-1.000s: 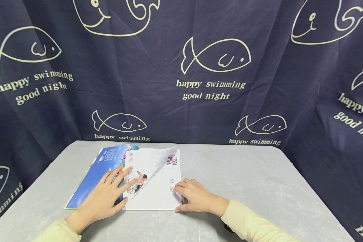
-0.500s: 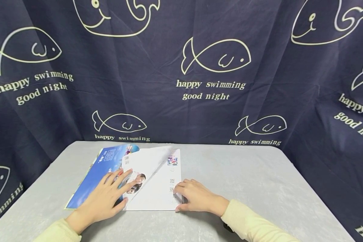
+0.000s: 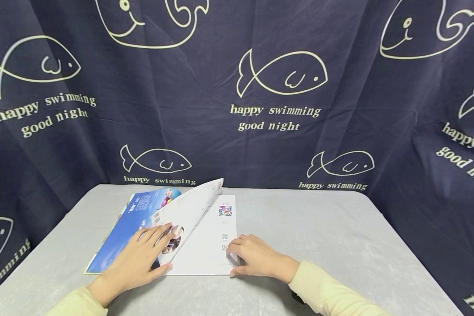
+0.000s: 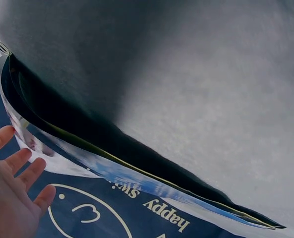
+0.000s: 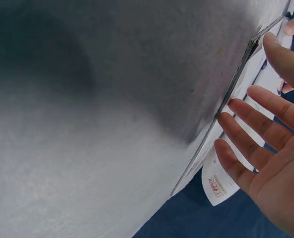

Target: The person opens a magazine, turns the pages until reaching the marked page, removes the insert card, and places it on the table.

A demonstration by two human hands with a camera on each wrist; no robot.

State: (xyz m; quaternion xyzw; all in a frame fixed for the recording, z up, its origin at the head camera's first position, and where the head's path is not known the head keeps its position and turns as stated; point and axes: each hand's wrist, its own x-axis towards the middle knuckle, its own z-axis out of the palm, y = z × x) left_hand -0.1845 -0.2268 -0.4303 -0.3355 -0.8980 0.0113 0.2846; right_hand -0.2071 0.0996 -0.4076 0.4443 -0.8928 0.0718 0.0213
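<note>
A magazine (image 3: 205,254) lies open on the table, its blue cover side (image 3: 122,237) to the left. One white page (image 3: 189,204) stands partly raised, curving over toward the left with its top corner up. My left hand (image 3: 138,254) rests spread across the blue side and the turning page's lower part, covering the fold. On the right edge of the white sheets, my right hand (image 3: 258,259) lays its fingertips, thumb near the bottom corner. In the right wrist view its fingers (image 5: 246,124) are extended along that edge. The left wrist view shows the magazine edge-on, bowed near the spine.
The grey tabletop (image 3: 320,237) extends to the right of the magazine. Behind and at both sides hangs a dark blue curtain (image 3: 205,131) with fish drawings and lettering.
The white page has lifted and swung left, its top corner rising, uncovering more of the sheet beneath. My left hand has shifted slightly along with it; my right hand stays nearly still.
</note>
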